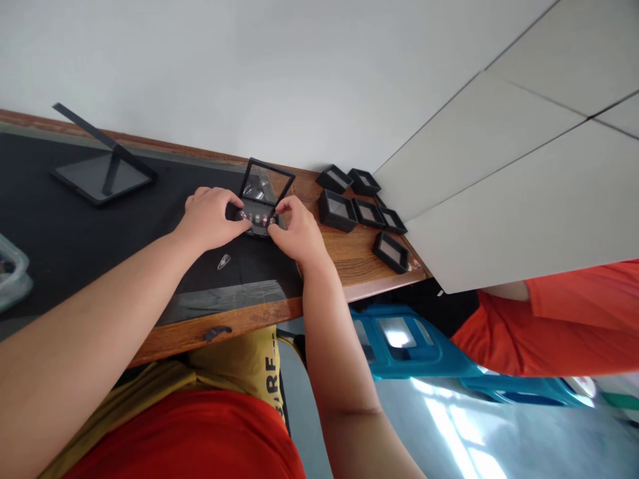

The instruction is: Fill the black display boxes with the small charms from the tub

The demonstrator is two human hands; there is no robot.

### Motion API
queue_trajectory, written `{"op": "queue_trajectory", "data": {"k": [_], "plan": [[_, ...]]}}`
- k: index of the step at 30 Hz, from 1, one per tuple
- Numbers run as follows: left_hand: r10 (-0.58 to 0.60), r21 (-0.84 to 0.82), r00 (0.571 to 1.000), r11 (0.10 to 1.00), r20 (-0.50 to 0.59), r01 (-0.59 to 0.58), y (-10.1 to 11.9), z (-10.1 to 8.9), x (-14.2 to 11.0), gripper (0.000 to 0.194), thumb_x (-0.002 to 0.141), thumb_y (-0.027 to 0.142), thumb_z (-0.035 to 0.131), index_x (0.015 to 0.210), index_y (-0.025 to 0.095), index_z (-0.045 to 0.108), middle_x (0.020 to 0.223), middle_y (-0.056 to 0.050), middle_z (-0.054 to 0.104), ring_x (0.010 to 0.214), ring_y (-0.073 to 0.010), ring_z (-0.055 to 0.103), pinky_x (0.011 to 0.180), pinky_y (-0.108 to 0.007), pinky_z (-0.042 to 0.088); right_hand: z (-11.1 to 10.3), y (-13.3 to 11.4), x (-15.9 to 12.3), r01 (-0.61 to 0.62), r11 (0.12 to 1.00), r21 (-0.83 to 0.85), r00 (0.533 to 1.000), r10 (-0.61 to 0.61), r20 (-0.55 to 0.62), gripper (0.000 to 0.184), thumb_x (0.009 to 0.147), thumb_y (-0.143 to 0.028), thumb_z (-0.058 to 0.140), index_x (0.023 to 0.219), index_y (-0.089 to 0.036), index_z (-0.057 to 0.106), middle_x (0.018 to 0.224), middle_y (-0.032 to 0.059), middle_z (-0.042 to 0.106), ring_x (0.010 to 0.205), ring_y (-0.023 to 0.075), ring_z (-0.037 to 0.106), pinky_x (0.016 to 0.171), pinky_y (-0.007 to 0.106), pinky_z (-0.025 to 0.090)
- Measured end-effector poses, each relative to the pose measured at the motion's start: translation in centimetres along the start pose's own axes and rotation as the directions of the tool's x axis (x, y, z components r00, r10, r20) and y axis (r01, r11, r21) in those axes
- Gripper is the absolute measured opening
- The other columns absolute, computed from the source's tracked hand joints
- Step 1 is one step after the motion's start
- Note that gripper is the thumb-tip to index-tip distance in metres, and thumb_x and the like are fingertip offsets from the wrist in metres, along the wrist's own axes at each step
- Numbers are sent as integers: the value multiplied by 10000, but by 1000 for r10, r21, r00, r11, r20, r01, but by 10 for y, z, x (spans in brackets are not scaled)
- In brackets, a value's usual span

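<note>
A small black display box (259,207) lies on the black mat with its clear, black-framed lid (264,183) tilted up. A row of small shiny pieces (257,218) that look like decorated false nails sits inside it. My left hand (212,216) grips the left side, thumb at the front and fingers behind. At the right side, my right hand (297,229) pinches the box's edge with thumb and fingers. Closer to me, a single clear, nail-shaped piece (223,261) rests on the mat. The fingertips partly hide the box's ends.
Several closed black boxes (339,209) stand on the wooden tabletop (349,263) to the right. A black folding stand (104,176) is at the left, near a clear plastic container (12,273). Beyond is a white wall; a person in an orange top (559,319) sits at right.
</note>
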State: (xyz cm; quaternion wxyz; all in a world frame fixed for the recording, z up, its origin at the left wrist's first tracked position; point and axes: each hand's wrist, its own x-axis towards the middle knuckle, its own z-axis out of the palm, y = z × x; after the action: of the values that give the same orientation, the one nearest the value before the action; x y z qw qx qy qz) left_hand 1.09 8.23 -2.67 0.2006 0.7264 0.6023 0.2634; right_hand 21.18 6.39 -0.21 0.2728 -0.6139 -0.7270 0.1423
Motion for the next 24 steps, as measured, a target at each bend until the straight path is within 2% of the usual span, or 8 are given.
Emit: {"op": "queue_trajectory", "data": {"k": [4,11,16,24], "plan": [[-8,-2,1000,1000,-3,8,-2,1,1,406,827,465,758,1143,210,759,1352,-150,714,1381,-430,534,1152,-570,431,1,1,0,-12,1000,-13,999,13,31,244,743,-249,638,965,-244,539,1072,49,699,1010,246,652,885,393,493],[17,0,1000,1000,-11,-17,-1,0,-1,299,842,456,736,1065,259,764,1335,-104,731,1355,-411,548,1137,-558,436,3,7,1,6,998,66,999,-9,44,286,752,-239,643,1033,-238,587,1072,37,727,911,211,653,774,347,474],[30,-3,999,1000,-20,-30,-1,0,-2,269,847,460,732,1036,272,769,1321,-95,743,1345,-410,554,1135,-561,432,4,7,1,3,996,92,999,-7,39,306,744,-230,651,1047,-238,608,1061,30,738,892,206,661,754,340,476],[40,2,999,999,-1,-40,1,-1,-3,289,901,461,682,1094,282,803,1374,-83,733,1354,-403,542,1135,-566,422,3,5,1,0,997,82,999,-3,38,348,751,-225,646,1098,-230,620,1073,34,742,889,203,670,754,336,484]]}}
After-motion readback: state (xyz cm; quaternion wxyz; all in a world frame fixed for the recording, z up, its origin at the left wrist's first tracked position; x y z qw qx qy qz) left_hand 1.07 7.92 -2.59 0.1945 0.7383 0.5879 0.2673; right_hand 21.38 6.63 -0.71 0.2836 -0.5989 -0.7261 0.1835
